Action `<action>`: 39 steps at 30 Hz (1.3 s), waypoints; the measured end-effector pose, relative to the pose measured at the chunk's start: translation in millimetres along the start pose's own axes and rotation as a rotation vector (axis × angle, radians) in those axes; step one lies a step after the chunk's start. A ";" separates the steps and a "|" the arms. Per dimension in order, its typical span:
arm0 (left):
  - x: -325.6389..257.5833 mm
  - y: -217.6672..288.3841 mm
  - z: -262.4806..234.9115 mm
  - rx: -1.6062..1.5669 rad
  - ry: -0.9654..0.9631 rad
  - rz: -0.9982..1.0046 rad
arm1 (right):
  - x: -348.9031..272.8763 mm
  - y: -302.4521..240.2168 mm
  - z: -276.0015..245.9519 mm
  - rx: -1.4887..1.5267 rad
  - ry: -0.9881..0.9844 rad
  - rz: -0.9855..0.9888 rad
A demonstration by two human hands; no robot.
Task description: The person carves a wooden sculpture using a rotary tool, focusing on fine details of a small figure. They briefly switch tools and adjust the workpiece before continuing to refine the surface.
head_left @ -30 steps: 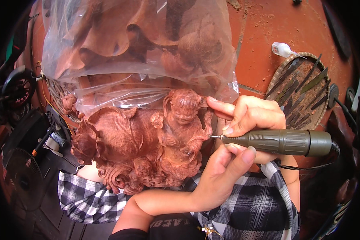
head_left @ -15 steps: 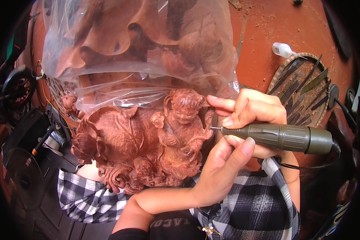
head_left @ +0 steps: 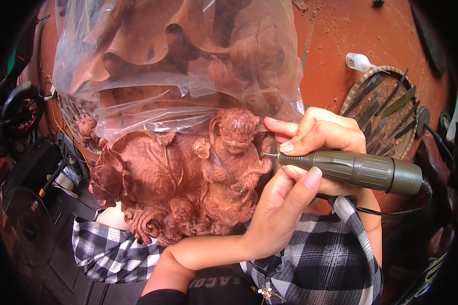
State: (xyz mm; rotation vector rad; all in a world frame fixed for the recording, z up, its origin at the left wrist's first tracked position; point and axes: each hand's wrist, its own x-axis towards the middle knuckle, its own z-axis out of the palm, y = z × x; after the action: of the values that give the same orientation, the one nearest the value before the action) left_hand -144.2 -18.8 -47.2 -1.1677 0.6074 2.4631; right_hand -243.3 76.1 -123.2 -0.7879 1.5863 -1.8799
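Observation:
A reddish-brown wood carving [head_left: 188,183] with a small figure and curled leaves rests on my lap, its upper part wrapped in a clear plastic bag [head_left: 173,61]. My right hand [head_left: 320,134] grips an olive-green rotary tool [head_left: 356,170]. The tool's thin bit touches the figure's right side beside the face. My left hand [head_left: 282,208] reaches across from below and cups the carving's right edge. Its thumb presses up against the tool's underside, and its fingers are hidden behind the wood.
A round woven tray [head_left: 387,114] holding several chisels lies on the red dusty floor at the right, with a small white bottle [head_left: 360,62] beside it. A black fan [head_left: 25,218] and cables sit at the left. The tool's black cord [head_left: 392,211] trails off to the right.
My right hand and the tool have shifted slightly upward, so the bit sits higher on the figure's side. My left hand followed beneath it; the carving has not moved.

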 end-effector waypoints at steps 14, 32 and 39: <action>-0.6 -9.6 -0.7 -0.024 -0.027 0.052 | -3.5 3.0 -3.8 0.034 -0.022 -0.004; -1.5 -3.3 -1.0 0.013 0.004 -0.020 | 1.6 -1.0 -5.2 -0.006 -0.042 0.038; -1.2 -14.1 -13.8 0.014 -0.030 0.019 | 0.4 5.6 0.1 0.054 -0.029 0.009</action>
State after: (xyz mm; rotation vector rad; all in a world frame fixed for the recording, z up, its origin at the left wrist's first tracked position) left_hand -127.8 -14.1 -57.3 -1.1227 0.6293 2.4831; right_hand -243.3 74.9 -128.7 -0.7793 1.5122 -1.8885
